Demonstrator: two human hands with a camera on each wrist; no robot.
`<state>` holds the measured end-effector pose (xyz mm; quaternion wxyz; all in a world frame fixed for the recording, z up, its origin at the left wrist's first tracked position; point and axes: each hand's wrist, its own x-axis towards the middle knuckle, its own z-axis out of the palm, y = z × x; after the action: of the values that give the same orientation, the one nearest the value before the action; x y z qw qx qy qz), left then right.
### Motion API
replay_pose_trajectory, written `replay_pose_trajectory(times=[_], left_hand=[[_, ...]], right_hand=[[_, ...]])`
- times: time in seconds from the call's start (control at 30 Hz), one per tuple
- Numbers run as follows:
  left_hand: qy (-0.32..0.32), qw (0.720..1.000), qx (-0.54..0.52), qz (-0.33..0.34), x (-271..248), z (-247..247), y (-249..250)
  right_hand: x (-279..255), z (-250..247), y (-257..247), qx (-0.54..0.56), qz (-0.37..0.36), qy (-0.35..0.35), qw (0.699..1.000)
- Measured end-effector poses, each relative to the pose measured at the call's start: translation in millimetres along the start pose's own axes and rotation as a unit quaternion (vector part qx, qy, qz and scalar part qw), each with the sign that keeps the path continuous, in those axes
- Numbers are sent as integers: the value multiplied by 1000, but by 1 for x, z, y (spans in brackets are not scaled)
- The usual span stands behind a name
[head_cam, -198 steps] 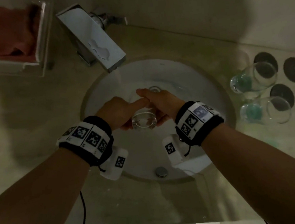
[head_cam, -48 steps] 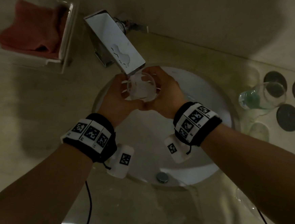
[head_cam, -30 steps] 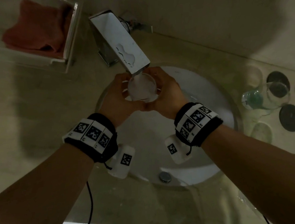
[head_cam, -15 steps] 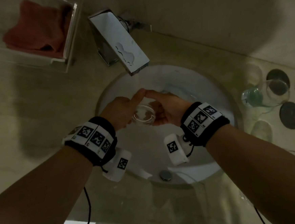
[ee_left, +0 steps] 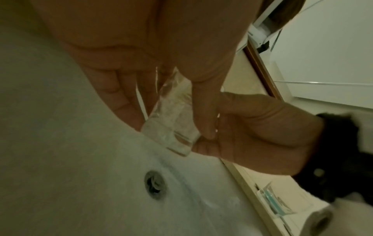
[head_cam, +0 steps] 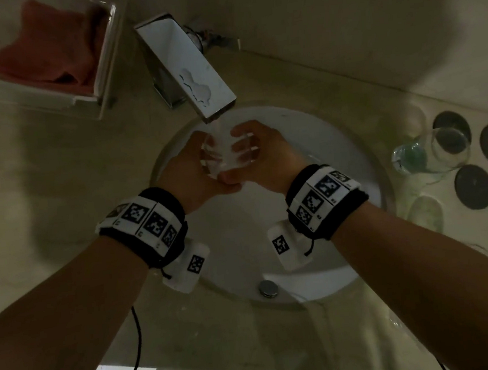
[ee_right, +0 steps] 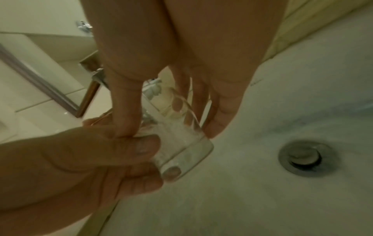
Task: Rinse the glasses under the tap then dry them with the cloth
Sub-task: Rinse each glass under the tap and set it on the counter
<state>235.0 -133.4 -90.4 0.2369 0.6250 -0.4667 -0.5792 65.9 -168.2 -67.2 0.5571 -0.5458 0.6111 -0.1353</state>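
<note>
I have the glass caught between both hands over the basin, tilted so its mouth leans up toward the tap and the stream runs into it. My left hand wraps one side, fingers curled along the wall and thumb pressed near the base; my right hand takes the other side the same way, fingertips spread on the far wall. So each grip is closed round the glass, and my thumbs meet beneath it. I judge two hands are wise here: wet glass is slick, and the falling water pushes on it. Holding it above the bowl keeps the overflow heading for the drain, not the table.

The water inside looks white and churned, so I take this as mid-rinse, not finished.

Out to my right, a second glass lies on its side on the table beside a row of dark round coasters; it seems kept within reach for its turn. Whether it has been rinsed I cannot tell.

Farthest off, up left behind the tap, the red cloth sits folded in a white tray, dry and clear of splashes, waiting for the drying step, which has not begun.
</note>
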Motion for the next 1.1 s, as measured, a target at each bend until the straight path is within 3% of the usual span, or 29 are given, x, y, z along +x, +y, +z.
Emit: replay_pose_trajectory(times=[0.3, 0.37, 0.47, 0.57, 0.7, 0.8, 0.93, 1.1], left_hand=[[96, 990, 70, 71, 1, -4, 8], [89, 991, 60, 75, 1, -4, 9], [46, 994, -71, 67, 3, 0, 8], [49, 991, -105, 68, 4, 0, 7], [60, 994, -54, 71, 5, -1, 5], [50, 994, -76, 57, 3, -3, 7], [108, 988, 83, 79, 3, -4, 7], [41, 997, 47, 48, 4, -6, 3]], right_hand=[[0, 4, -2, 11, -88, 45, 995], [0, 4, -2, 12, -95, 46, 994], [1, 3, 0, 14, -105, 48, 993], [3, 2, 2, 10, -109, 42, 993], [5, 1, 3, 26, -112, 28, 993], [5, 2, 2, 36, -111, 23, 993], [7, 4, 4, 49, -101, 19, 994], [11, 1, 9, 22, -50, 3, 999]])
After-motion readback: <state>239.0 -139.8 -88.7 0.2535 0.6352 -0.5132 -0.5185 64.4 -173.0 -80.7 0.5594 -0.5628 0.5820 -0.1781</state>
